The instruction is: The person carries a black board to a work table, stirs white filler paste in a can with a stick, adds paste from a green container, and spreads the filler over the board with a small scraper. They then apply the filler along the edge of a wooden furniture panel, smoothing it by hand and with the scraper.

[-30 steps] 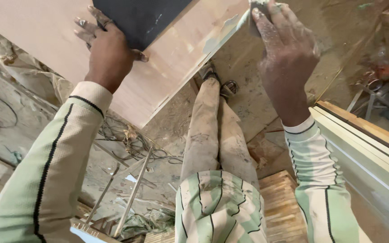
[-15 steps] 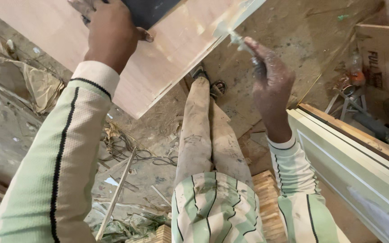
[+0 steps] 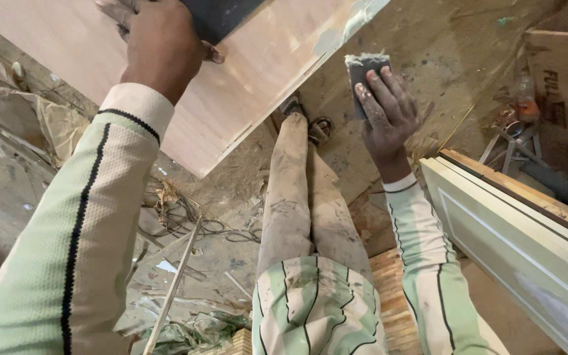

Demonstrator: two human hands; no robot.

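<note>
Head view shows the right hand (image 3: 389, 112), clamped on a putty-smeared scraper (image 3: 365, 69), now lifted off the plywood panel's (image 3: 251, 79) edge where it pressed a second ago, leaving filler there, while the left hand (image 3: 162, 46) grips a dark block (image 3: 221, 16) against the panel.

The plywood panel (image 3: 231, 98) was smooth, matt, pinkish wood, its edge smeared with pale filler. The scraper (image 3: 365, 72) was dark and thin, caked with paste. The white door panel (image 3: 520, 250) looked painted and satiny. The floor (image 3: 455, 59) was rough and dusty.
</note>
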